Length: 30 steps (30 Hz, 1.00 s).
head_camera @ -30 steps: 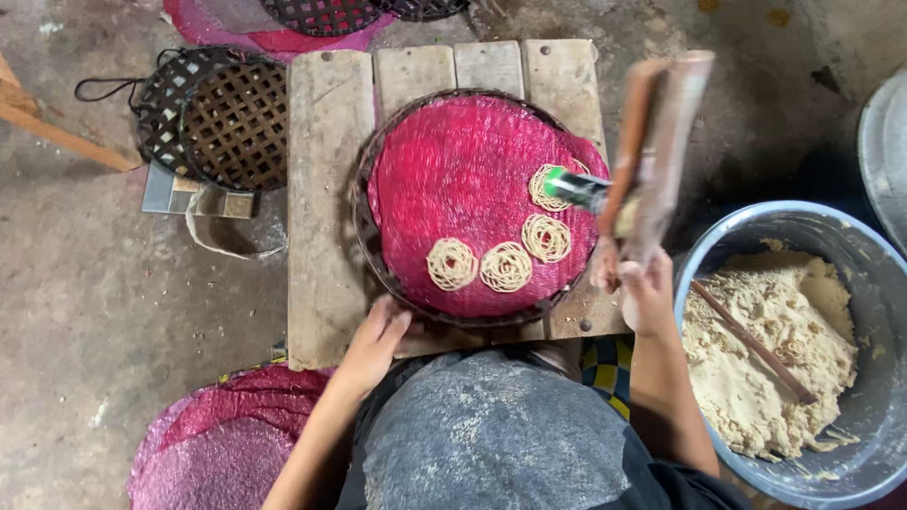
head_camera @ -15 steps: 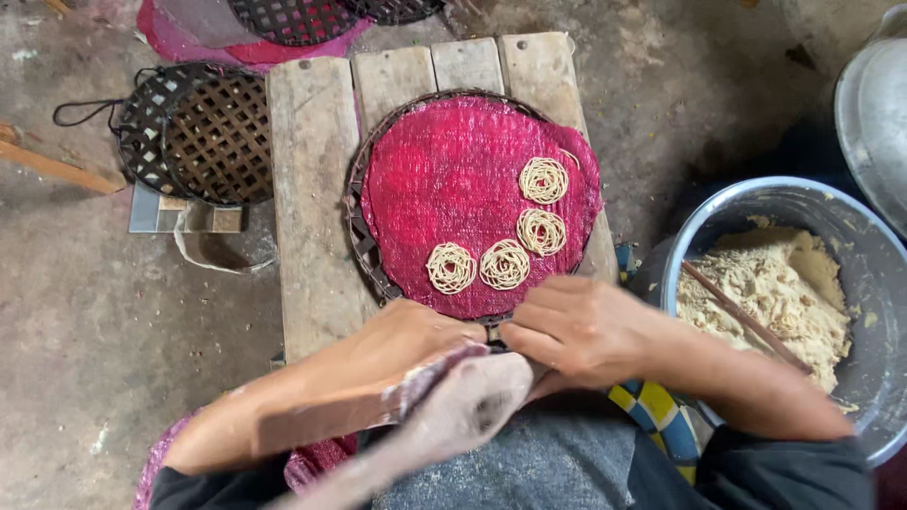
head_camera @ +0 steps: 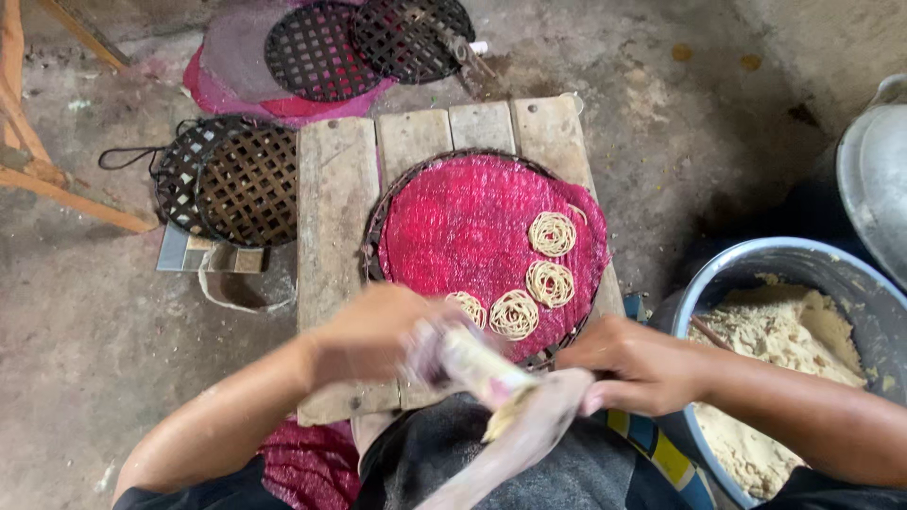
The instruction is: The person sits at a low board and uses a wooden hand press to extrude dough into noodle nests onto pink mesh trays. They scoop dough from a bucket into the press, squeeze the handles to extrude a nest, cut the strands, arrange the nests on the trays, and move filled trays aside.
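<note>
So the person is working the wooden dough press [head_camera: 491, 378] over their lap, between rounds of squeezing noodle coils [head_camera: 515, 314] onto the pink mat [head_camera: 463, 227]. The left hand [head_camera: 378, 331] is gripping its upper end, and the right hand [head_camera: 633, 364] is closing around the lower part. The press is lying slanted, long axis running upper-left to lower-right, so I'm guessing the next move needs it swung back over the mat.

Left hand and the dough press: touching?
Touching. The head view shows the left hand wrapped around one end of the blurred dough press, with no gap between them.
</note>
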Available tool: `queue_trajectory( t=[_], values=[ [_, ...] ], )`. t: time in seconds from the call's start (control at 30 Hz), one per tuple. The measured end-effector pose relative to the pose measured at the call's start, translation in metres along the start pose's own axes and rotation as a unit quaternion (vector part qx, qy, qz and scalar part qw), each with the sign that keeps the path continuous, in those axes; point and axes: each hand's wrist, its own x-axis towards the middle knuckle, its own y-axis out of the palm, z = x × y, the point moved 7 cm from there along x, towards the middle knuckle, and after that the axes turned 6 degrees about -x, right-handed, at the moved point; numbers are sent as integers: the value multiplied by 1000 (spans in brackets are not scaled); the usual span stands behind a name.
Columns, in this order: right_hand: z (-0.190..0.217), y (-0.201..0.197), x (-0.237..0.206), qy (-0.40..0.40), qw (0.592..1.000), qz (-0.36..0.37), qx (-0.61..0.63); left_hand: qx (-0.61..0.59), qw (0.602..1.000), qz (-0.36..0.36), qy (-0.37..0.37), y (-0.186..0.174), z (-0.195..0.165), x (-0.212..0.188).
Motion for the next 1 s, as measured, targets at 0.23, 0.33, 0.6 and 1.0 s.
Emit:
queue_trajectory(
  t=[0.23, 0.33, 0.6, 1.0],
  values=[
    [-12, -80, -27, -74, 720, -140, -676, -540, 837, 80, -16, -9, 116, 23],
    [-13, -99, -33, -71, 651, -163, -738, -666, 731, 146, 39, 43, 95, 68],
    [-10, -96, -97, 122, 820, -529, -179, -351, 920, -161, -74, 83, 68, 187],
    [-62, -35, -183, 165, 718, -675, -43, -181, 897, -358, 183, 73, -64, 234]
  ],
)
